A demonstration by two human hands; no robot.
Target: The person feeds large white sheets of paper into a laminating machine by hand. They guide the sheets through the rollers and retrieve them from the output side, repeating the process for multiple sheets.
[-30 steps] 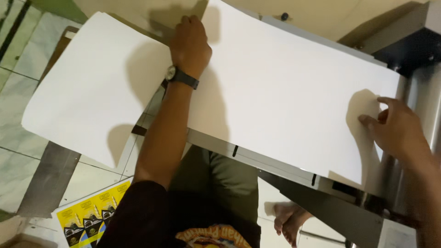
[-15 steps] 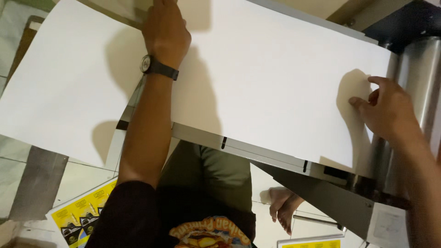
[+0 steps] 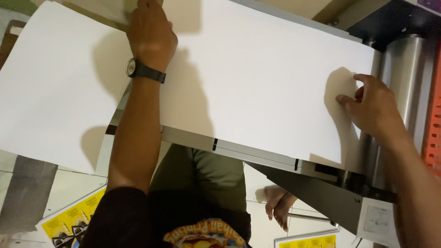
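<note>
A large white sheet (image 3: 257,87) lies across the grey feed table (image 3: 257,154) of a machine. My left hand (image 3: 150,34), with a dark wristwatch (image 3: 143,70) on the wrist, presses flat on the sheets near the far edge, where the large sheet meets a second white sheet (image 3: 50,92) that hangs off to the left. My right hand (image 3: 370,105) rests its fingertips on the right end of the large sheet, next to a shiny metal roller (image 3: 404,92).
The machine's grey side bracket (image 3: 321,197) juts out at the lower right. An orange-red panel (image 3: 434,119) stands at the right edge. Yellow printed sheets (image 3: 69,220) lie on the tiled floor, and my bare foot (image 3: 278,206) shows below the table.
Both hands and the white sheets have shifted to the left and up in the view. The right end of the large sheet now lies closer to the roller.
</note>
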